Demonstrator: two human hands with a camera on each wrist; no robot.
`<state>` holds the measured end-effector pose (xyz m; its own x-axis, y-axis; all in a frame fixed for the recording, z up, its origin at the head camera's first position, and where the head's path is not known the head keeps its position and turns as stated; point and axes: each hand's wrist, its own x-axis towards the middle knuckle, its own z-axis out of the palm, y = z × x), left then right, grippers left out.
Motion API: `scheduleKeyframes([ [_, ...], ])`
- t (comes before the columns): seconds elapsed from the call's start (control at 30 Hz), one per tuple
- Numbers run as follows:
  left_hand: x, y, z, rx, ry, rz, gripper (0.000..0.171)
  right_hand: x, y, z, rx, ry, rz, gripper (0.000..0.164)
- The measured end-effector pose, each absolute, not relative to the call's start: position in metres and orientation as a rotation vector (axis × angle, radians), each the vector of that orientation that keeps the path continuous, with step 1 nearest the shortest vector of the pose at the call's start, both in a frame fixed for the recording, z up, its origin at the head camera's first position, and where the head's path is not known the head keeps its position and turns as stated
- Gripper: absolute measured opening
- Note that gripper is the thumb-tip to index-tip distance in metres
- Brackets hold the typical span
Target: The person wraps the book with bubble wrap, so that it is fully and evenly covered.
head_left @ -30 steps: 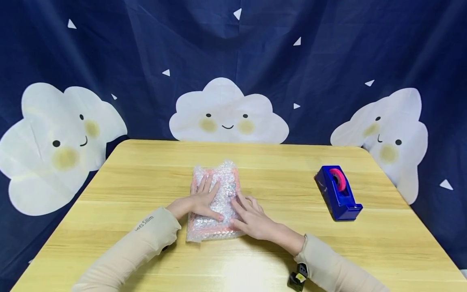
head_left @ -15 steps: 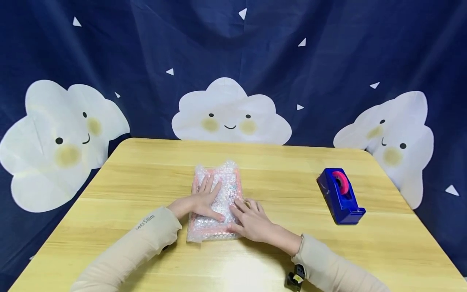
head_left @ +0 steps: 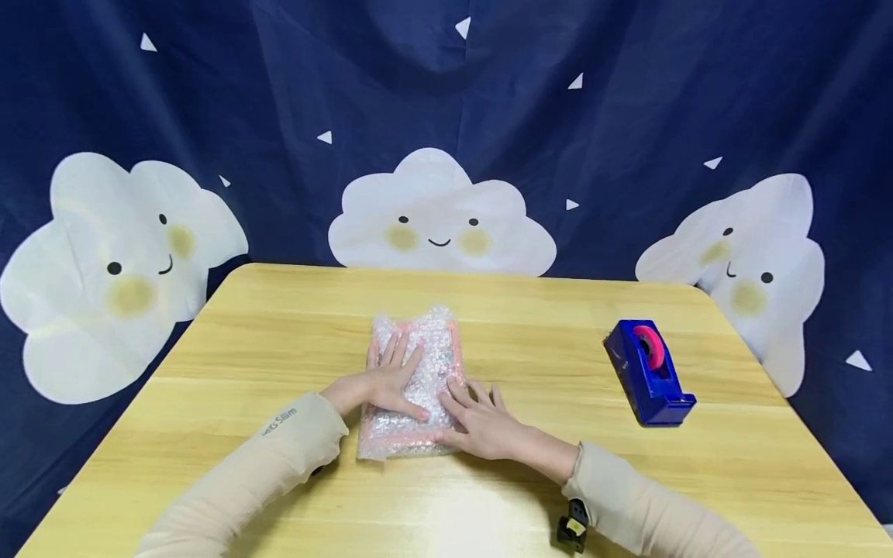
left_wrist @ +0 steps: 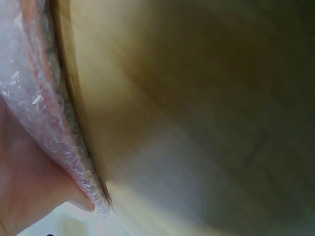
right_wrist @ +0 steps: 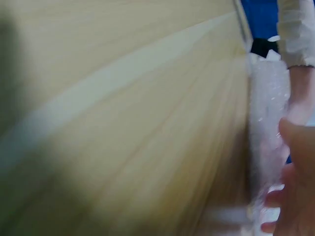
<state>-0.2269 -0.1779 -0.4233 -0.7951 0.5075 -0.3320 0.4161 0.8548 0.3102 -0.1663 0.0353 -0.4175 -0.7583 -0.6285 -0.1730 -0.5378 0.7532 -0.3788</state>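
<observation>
A flat rectangular item with a pink-orange border, wrapped in clear bubble wrap (head_left: 432, 364), lies on the table. My left hand (head_left: 387, 386) rests spread on top of it, fingers pointing away and thumb toward the right. At the lower right edge of the package, my right hand (head_left: 481, 418) touches the wrap with its fingertips, its fingers loosely extended. In the left wrist view the bubble wrap (left_wrist: 37, 93) shows at the left, with part of the left hand (left_wrist: 29, 172) against it. The right wrist view has the right hand (right_wrist: 300, 177) beside the wrapped edge (right_wrist: 268, 108).
A blue tape dispenser (head_left: 649, 380) with a pink roll of tape (head_left: 650, 346) stands on the right side of the wooden table (head_left: 279, 310). Behind the table hangs a dark blue curtain (head_left: 391, 77) printed with white clouds.
The right hand has slid slightly toward the near edge of the package, with its fingers shifting a little. The left hand has stayed in place on the wrap.
</observation>
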Motion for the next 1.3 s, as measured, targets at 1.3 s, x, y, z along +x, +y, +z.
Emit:
scheduleKeyframes([
  [1.3,-0.226,-0.177,-0.423,0.676,2.626,0.329,0.120,-0.178,0.047,-0.416,-1.325,2.631,-0.104,0.077],
])
